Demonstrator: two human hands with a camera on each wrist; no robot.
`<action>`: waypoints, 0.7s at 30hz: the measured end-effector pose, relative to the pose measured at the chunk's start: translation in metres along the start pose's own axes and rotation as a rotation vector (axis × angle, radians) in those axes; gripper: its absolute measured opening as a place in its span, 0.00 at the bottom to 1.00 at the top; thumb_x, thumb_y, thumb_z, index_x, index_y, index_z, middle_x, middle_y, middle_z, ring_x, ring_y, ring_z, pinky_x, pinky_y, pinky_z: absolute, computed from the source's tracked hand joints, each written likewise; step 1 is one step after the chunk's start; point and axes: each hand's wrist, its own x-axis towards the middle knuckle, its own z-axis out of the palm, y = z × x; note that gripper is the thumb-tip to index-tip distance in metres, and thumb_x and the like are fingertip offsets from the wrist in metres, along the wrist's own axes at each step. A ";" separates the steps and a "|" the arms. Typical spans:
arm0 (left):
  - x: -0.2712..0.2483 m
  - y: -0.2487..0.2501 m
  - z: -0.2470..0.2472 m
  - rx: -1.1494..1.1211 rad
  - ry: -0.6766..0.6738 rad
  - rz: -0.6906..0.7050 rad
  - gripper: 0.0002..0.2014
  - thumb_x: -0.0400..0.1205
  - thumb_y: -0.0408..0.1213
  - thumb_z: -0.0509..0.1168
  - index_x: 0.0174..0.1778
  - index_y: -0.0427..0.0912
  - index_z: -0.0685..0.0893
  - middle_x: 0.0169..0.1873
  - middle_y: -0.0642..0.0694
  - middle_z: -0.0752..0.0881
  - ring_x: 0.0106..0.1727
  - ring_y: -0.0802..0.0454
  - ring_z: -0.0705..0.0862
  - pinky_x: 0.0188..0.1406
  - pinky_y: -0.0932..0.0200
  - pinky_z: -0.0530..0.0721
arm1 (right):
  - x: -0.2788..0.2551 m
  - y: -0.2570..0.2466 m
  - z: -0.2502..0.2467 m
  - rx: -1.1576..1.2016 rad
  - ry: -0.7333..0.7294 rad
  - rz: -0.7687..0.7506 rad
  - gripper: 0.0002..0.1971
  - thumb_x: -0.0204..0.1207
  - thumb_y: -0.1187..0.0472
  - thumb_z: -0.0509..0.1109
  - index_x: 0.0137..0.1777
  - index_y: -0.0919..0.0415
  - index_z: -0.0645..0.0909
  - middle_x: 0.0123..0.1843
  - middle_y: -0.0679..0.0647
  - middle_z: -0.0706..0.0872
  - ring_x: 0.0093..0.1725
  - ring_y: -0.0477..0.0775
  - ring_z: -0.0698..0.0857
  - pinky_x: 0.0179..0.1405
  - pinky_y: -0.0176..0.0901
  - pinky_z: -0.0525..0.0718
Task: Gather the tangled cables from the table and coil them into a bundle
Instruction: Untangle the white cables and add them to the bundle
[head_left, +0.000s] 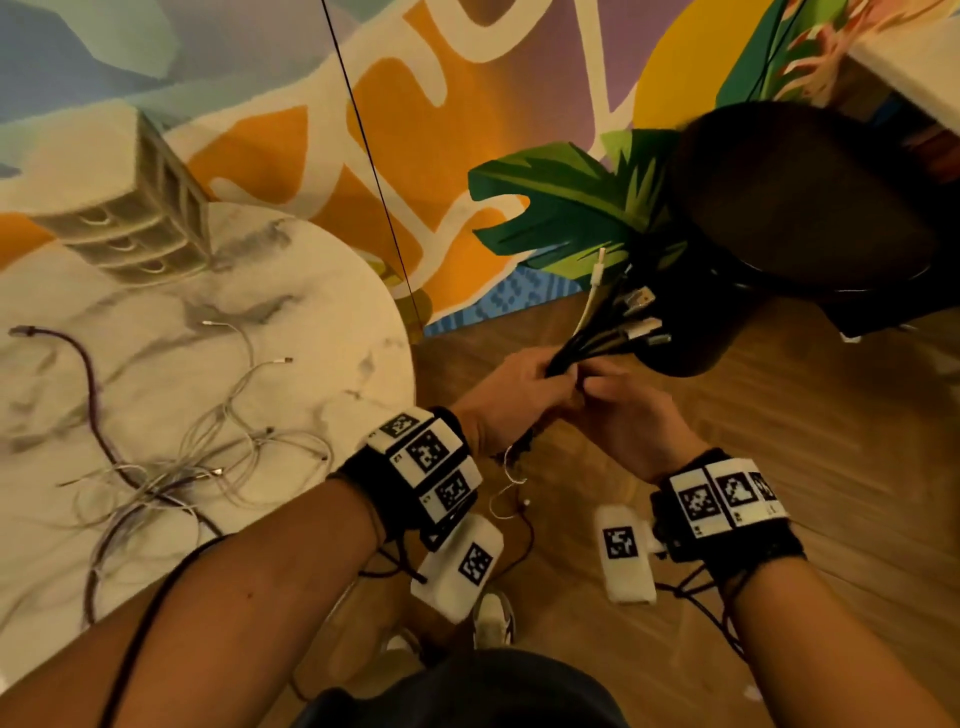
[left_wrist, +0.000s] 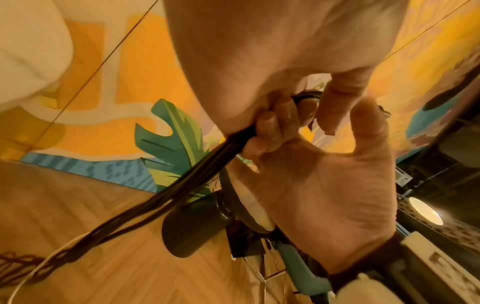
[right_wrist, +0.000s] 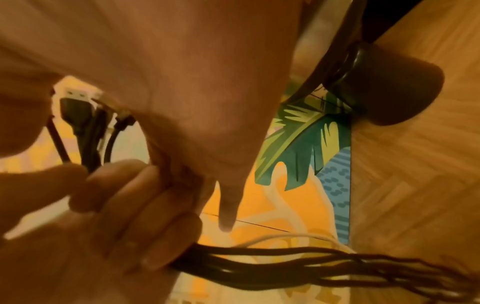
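Note:
A bundle of dark cables (head_left: 592, 338) sits between both hands, over the wooden floor just right of the table. Its plugs (head_left: 641, 330) fan out up and to the right, and one white cable (head_left: 597, 275) sticks up among them. My left hand (head_left: 519, 384) grips the bundle with fingers curled round it. My right hand (head_left: 618, 415) touches it from the right and pinches the cables just below the plugs. In the left wrist view the bundle (left_wrist: 187, 185) trails down to the left. The right wrist view shows USB plugs (right_wrist: 74, 102) above my left hand (right_wrist: 116, 216), with the strands (right_wrist: 272, 261) running right.
A round marble table (head_left: 311, 312) stands at left with several loose cables (head_left: 182, 467) and a small drawer unit (head_left: 130, 218). A dark chair (head_left: 800, 208) is close behind the plugs. A thin black cord (head_left: 374, 171) hangs before the painted wall. My shoes (head_left: 493, 618) are on the floor below.

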 end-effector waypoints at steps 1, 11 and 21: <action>0.000 -0.004 -0.001 0.024 -0.004 0.003 0.04 0.73 0.29 0.62 0.40 0.39 0.81 0.32 0.43 0.79 0.30 0.53 0.75 0.30 0.64 0.73 | 0.004 0.002 0.002 -0.063 -0.004 0.020 0.29 0.63 0.47 0.78 0.61 0.62 0.83 0.56 0.60 0.87 0.56 0.56 0.86 0.56 0.43 0.84; -0.010 -0.036 -0.002 0.261 0.007 -0.043 0.24 0.77 0.26 0.66 0.70 0.38 0.74 0.58 0.43 0.83 0.57 0.52 0.84 0.53 0.60 0.84 | 0.029 0.017 0.028 -0.359 0.159 0.092 0.25 0.86 0.53 0.52 0.51 0.70 0.87 0.58 0.58 0.89 0.64 0.56 0.84 0.70 0.52 0.75; -0.020 0.023 -0.017 0.985 0.512 0.379 0.17 0.81 0.51 0.60 0.58 0.44 0.76 0.55 0.48 0.77 0.56 0.53 0.73 0.52 0.60 0.73 | 0.028 0.015 0.060 -0.404 0.284 0.032 0.16 0.83 0.64 0.59 0.33 0.51 0.77 0.31 0.45 0.78 0.31 0.48 0.77 0.29 0.27 0.76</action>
